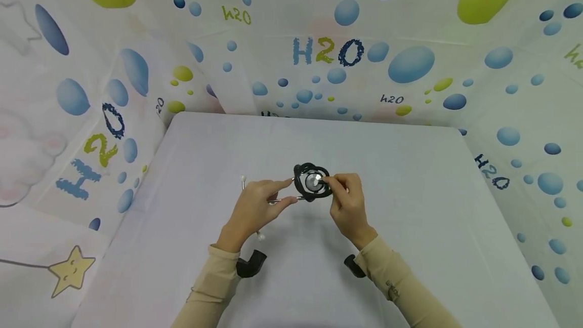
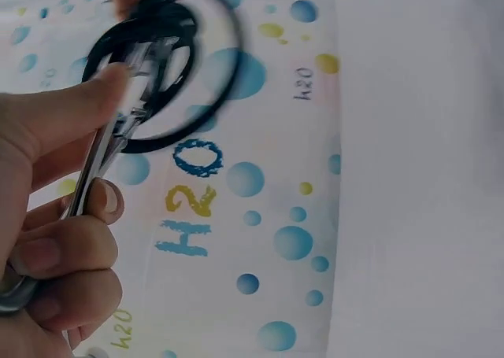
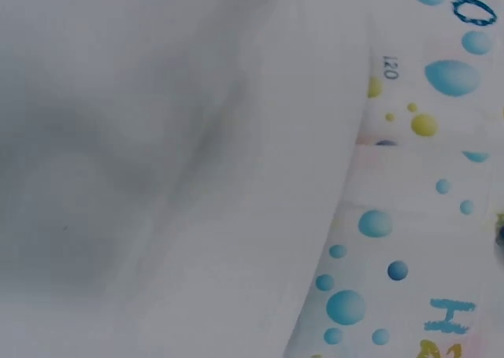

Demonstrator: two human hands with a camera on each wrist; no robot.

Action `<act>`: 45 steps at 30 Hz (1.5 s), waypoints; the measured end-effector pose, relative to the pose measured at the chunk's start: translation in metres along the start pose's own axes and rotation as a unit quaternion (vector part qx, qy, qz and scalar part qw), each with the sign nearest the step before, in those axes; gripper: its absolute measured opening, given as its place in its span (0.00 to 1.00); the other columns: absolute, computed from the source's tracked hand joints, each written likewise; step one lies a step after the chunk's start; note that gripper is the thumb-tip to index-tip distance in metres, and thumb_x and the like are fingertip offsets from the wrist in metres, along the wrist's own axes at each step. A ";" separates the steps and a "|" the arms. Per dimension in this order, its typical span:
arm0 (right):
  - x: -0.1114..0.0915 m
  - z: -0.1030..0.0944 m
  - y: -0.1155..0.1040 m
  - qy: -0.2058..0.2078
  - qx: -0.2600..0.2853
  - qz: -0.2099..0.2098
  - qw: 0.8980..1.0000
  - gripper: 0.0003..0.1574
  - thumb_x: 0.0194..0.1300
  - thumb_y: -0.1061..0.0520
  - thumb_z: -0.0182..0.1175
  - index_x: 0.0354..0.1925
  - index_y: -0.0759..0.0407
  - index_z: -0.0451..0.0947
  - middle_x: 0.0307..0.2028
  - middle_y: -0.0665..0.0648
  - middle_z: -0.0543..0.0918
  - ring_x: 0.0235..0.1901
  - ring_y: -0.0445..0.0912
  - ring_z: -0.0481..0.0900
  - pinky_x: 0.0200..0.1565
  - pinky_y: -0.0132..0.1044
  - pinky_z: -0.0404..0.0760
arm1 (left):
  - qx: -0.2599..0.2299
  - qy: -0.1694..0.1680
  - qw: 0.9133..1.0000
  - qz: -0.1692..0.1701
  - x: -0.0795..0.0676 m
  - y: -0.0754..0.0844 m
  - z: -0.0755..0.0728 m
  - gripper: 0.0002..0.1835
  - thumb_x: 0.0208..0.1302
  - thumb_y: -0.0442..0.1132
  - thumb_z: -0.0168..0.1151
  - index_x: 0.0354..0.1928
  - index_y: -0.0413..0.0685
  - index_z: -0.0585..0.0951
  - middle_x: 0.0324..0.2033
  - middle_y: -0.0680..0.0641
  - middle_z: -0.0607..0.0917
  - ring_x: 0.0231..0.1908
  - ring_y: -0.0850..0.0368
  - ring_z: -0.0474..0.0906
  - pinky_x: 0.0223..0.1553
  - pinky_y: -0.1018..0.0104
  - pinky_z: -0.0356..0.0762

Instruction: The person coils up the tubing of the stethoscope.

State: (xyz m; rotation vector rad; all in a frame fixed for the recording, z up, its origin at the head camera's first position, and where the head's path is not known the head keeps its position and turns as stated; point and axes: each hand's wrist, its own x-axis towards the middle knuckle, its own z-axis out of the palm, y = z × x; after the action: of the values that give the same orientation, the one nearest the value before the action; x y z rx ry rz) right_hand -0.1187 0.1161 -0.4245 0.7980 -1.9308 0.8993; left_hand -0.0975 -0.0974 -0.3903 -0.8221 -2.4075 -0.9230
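A stethoscope (image 1: 298, 181) with its black tubing wound into a small coil is held above the table between both hands. Its round silver chest piece (image 1: 312, 182) shows inside the coil. My left hand (image 1: 255, 205) grips the metal ear tubes, thumb and fingers around them; pale ear tips (image 1: 243, 178) stick out past that hand. At the coil's right side, my right hand (image 1: 349, 204) pinches it near the chest piece with thumb and index finger. The left wrist view shows the black coil (image 2: 238, 47) blurred beyond the fingers. Neither hand nor stethoscope appears in the right wrist view.
A white table (image 1: 205, 146) lies under the hands. Behind and beside it hang white walls (image 1: 273, 24) printed with blue and green drops and H2O lettering. Black wrist devices (image 1: 251, 264) are on both forearms.
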 end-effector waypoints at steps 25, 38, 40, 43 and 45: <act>0.026 -0.010 -0.021 -0.161 -0.035 0.132 0.977 0.07 0.49 0.71 0.67 0.27 0.67 0.78 0.24 0.59 0.82 0.23 0.49 0.80 0.26 0.36 0.78 | 0.067 -0.029 0.997 -0.001 -0.009 0.004 0.010 0.19 0.46 0.42 0.75 0.40 0.40 0.85 0.29 0.46 0.87 0.24 0.56 0.82 0.26 0.67 0.77; 0.042 -0.027 -0.010 -0.322 0.018 0.247 0.914 0.02 0.55 0.65 0.65 0.28 0.65 0.82 0.26 0.56 0.84 0.21 0.43 0.78 0.25 0.32 0.76 | 0.134 -0.027 0.990 0.010 -0.012 0.007 0.023 0.19 0.47 0.47 0.74 0.41 0.45 0.85 0.22 0.48 0.85 0.16 0.59 0.76 0.18 0.68 0.72; 0.040 -0.024 -0.010 -0.305 0.033 0.268 0.913 0.02 0.55 0.66 0.64 0.28 0.66 0.82 0.25 0.58 0.84 0.18 0.42 0.78 0.22 0.31 0.76 | 0.150 -0.031 0.988 0.014 -0.012 0.007 0.023 0.19 0.47 0.47 0.74 0.41 0.46 0.85 0.20 0.48 0.84 0.15 0.60 0.74 0.16 0.69 0.71; 0.035 -0.018 -0.014 -0.255 0.059 0.310 0.914 0.02 0.55 0.68 0.63 0.29 0.68 0.82 0.26 0.60 0.84 0.13 0.41 0.77 0.17 0.30 0.75 | 0.168 -0.034 0.985 0.013 -0.012 0.006 0.023 0.19 0.48 0.47 0.73 0.42 0.47 0.85 0.19 0.48 0.83 0.14 0.60 0.74 0.15 0.69 0.70; 0.032 -0.013 -0.017 -0.227 0.069 0.327 0.915 0.02 0.55 0.69 0.62 0.29 0.69 0.82 0.25 0.62 0.84 0.12 0.42 0.77 0.16 0.29 0.74 | 0.177 -0.036 0.984 0.009 -0.011 0.006 0.023 0.19 0.48 0.46 0.73 0.42 0.46 0.84 0.20 0.48 0.84 0.15 0.59 0.76 0.16 0.69 0.71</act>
State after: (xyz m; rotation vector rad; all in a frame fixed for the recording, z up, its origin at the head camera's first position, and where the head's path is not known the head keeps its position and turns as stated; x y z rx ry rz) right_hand -0.1137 0.1118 -0.3867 0.4498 -2.6471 1.3424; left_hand -0.0891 -0.0815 -0.4097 -0.7485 -2.5177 -0.4423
